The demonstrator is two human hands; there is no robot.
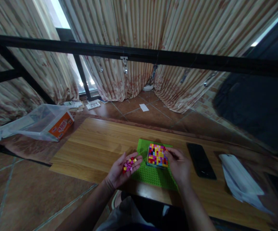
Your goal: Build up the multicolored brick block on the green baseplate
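Your left hand (pixel 119 170) is turned palm up with the fingers spread, carrying a loose heap of small bricks (pixel 130 164) in pink, red and yellow. Just beyond its fingertips, to the right, sits the square brick mosaic (pixel 157 155), a tight grid of many colours on the green baseplate (pixel 153 179). Your right hand (pixel 181 165) reaches over the plate from the right, thumb and fingers drawn close together at the mosaic's far right corner; you can't tell whether they pinch a brick, as the spot is too small. Under both hands is the wooden surface (pixel 93 138). Just right of your right hand lies a black phone (pixel 201 160), and farther right a white packet (pixel 241 175). Well left of your left hand stands a clear plastic bin (pixel 42 123) with an orange label (pixel 61 126).
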